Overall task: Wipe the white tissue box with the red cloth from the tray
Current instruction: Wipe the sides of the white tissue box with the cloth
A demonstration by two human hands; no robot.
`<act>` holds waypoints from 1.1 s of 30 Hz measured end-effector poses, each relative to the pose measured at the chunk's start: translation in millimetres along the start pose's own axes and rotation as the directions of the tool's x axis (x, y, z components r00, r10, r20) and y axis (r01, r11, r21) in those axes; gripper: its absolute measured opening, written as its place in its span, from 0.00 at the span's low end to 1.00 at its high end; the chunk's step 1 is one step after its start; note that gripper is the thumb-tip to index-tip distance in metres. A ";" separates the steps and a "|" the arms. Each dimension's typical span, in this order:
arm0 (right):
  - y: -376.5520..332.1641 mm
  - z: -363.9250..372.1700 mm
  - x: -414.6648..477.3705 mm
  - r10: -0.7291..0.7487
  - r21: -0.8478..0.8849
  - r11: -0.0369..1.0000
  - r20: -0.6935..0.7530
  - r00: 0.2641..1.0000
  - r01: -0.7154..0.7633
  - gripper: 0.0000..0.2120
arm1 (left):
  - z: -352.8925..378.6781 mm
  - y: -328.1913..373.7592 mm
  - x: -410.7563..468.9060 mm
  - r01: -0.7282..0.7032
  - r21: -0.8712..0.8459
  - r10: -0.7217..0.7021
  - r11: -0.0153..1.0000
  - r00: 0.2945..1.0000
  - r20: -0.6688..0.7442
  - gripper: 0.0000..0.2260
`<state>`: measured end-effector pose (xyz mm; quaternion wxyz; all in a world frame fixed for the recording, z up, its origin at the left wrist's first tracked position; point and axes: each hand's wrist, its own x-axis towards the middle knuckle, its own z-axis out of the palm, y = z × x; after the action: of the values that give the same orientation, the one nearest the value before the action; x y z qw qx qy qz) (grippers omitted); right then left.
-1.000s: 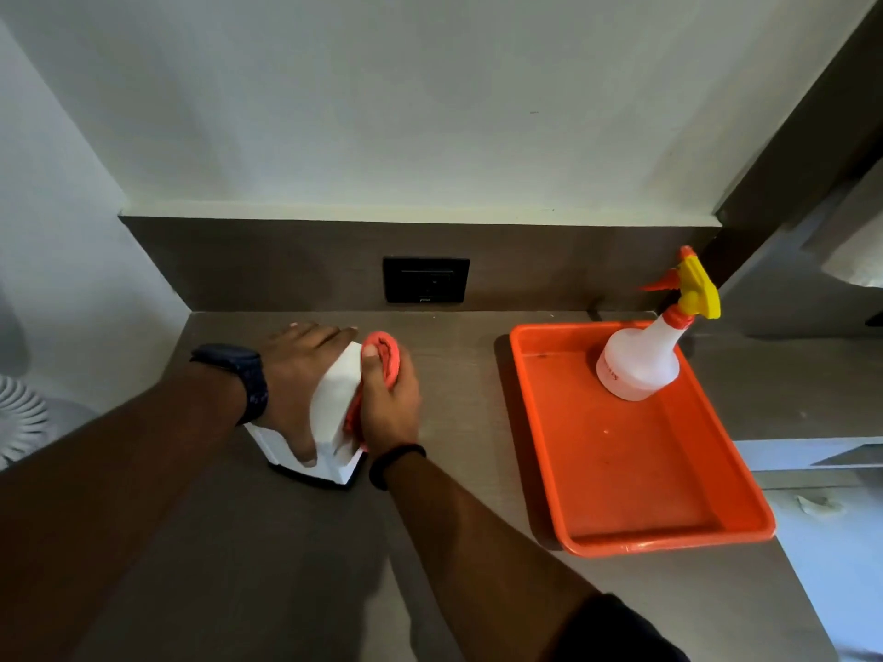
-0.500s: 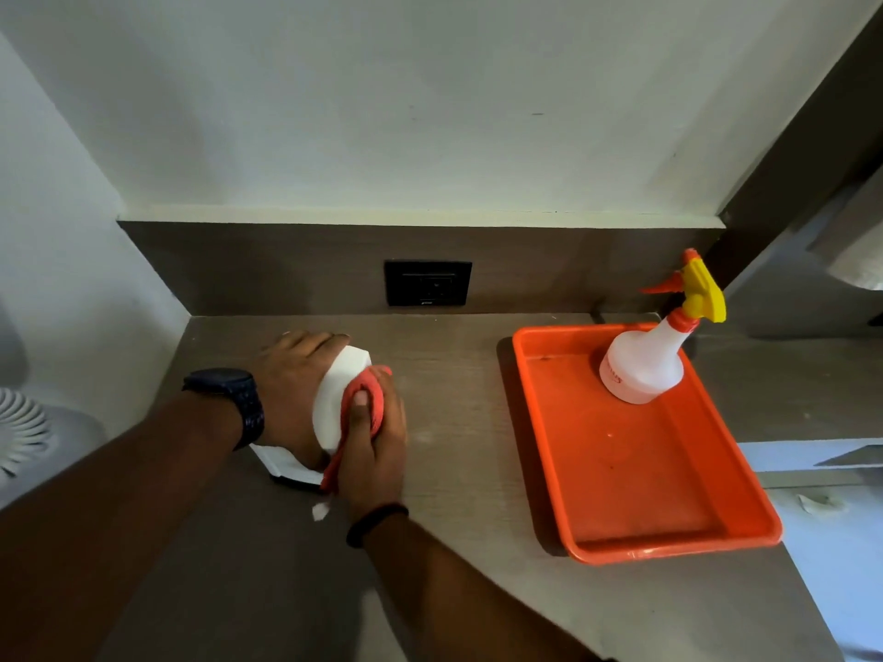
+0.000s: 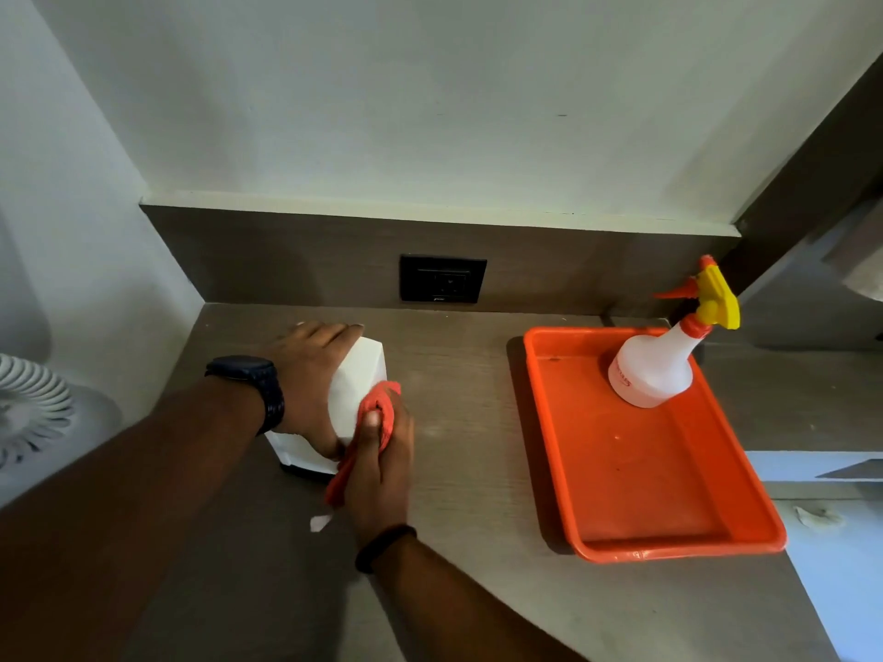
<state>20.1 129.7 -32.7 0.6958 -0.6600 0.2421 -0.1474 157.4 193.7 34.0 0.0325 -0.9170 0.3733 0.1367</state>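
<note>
Pale plain wall (image 3: 430, 97) above a dark wood-grain backsplash (image 3: 286, 265) with a black socket plate (image 3: 443, 278); grey-brown wooden counter (image 3: 458, 365) below, dimly lit; white ribbed fan (image 3: 28, 413) at far left, dark panel (image 3: 822, 150) slanting at right

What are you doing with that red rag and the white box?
A person is cleaning a white tissue box on a wooden counter. The left hand grips the box to steady it, while the right hand presses a red cloth against its side. To the right sits an orange tray with a white spray bottle standing in its far end.
</note>
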 end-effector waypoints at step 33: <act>-22.8 6.0 16.9 0.098 0.034 0.995 -0.117 0.988 -0.094 0.22 | -7.9 0.9 -1.6 -0.010 -0.032 0.011 0.999 0.999 0.046 0.64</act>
<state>40.1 124.0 -12.5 0.6956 -0.6278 0.3125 -0.1561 157.5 192.9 42.1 0.0259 -0.9120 0.3751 0.1641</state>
